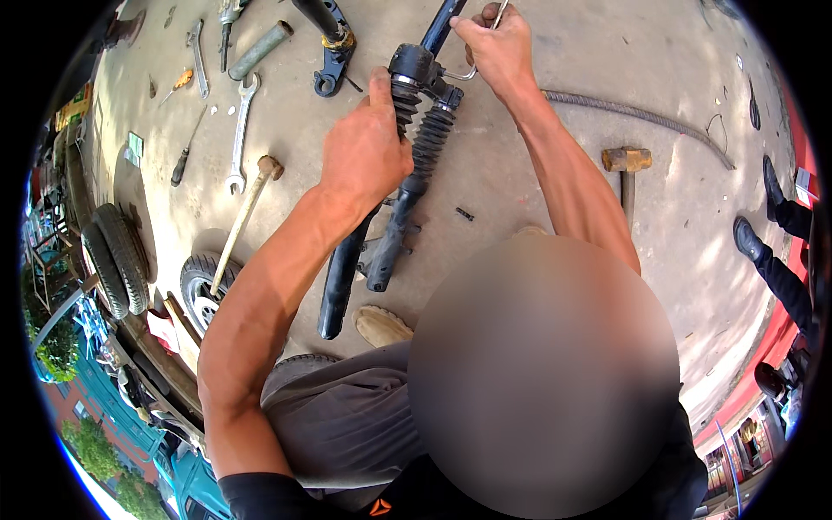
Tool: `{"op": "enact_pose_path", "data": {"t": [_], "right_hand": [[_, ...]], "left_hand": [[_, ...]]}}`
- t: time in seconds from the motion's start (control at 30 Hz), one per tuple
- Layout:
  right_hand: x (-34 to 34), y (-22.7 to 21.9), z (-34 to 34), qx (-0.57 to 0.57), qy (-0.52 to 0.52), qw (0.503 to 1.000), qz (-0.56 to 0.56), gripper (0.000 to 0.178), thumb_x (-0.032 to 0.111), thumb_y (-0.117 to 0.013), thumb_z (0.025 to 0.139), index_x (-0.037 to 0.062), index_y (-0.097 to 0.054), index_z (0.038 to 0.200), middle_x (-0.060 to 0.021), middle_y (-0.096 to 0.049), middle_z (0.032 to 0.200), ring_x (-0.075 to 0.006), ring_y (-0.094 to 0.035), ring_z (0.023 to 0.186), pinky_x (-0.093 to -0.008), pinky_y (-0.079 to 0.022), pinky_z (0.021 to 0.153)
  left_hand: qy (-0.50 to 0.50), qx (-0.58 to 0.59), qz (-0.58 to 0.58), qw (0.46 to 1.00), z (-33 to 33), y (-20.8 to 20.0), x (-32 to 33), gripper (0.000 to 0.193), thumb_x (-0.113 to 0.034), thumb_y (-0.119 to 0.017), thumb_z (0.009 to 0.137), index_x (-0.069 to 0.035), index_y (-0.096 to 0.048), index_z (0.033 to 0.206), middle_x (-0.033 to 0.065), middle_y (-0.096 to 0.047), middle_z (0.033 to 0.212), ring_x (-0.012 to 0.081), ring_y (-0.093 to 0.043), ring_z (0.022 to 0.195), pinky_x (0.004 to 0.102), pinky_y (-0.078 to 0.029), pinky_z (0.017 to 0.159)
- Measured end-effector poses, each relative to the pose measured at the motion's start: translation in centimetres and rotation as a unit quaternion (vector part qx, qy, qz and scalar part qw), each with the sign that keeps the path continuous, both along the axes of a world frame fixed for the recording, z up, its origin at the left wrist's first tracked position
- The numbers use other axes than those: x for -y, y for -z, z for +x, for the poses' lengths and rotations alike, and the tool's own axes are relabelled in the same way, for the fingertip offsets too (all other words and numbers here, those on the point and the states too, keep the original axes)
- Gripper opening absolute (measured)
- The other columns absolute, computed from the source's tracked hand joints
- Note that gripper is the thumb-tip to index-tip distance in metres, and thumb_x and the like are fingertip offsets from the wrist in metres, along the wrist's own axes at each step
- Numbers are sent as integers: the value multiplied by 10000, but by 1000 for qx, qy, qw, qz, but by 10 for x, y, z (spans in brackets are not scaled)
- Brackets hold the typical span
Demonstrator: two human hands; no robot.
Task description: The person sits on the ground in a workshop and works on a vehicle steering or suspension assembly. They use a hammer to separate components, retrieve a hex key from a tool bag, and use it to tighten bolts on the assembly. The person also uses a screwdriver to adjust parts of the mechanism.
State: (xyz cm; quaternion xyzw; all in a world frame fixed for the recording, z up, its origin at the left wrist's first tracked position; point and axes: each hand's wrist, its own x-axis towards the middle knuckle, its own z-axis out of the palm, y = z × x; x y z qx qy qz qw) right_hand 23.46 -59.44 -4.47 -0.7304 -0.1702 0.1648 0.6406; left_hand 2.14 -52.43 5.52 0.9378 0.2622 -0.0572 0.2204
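Observation:
A black motorcycle front fork (392,238) with ribbed rubber boots lies at a slant before me, its two legs pointing toward my feet. My left hand (364,152) is wrapped round the boot of the left leg, just below the black clamp (414,65). To the right of the upper tube, my right hand (498,52) grips a thin bent metal rod, which looks like a hex key (464,75). The rod's bent end reaches the side of the clamp; whether it sits in a bolt is too small to tell.
Left on the concrete lie a large wrench (241,130), smaller wrench (200,61), metal pipe (260,50), black clamp part (335,65), screwdriver (181,165) and hammer (238,217). A ribbed bar (641,115) and sledgehammer (627,159) lie right. Tires (117,260) stand left; another person's shoes (747,236) show right.

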Motion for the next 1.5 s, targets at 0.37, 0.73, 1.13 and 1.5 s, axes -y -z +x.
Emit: {"op": "enact_pose_path", "data": {"t": [0.37,0.73,1.13,1.5], "right_hand": [[-7,-24,31,-414,-52,900,124,235,155,-676,1005,157,-513,836,65,-399,655,-81,-366,512,-268,-248,433],[15,-95,-28,32,-117,990,66,294,197,-697,954,94,-516,746,14,-480,599,-108,-443,523,-340,-411,494],[82,-80,-77,413,-360,833,73,284,55,-782,777,98,-509,844,-62,-586,710,-284,-624,651,-405,-492,583],[132,-12,-95,590,-504,587,-232,236,167,-716,887,102,-698,1113,-118,-712,1044,-296,-673,1048,-446,-484,1000]], "left_hand": [[-1,10,-17,1000,0,1,-10,837,-22,-654,808,70,-298,1561,335,-695,966,531,-690,892,561,-559,803],[12,-15,-14,1000,10,-2,-5,803,2,-634,809,12,-316,1546,336,-690,1012,533,-688,902,577,-554,779],[133,63,-5,989,10,3,9,896,-137,-718,843,10,-277,1610,278,-697,1105,475,-708,972,524,-579,807],[77,-6,-88,993,14,-9,-18,882,-150,-780,843,-28,-334,1595,260,-715,996,431,-713,923,476,-558,859]]}}
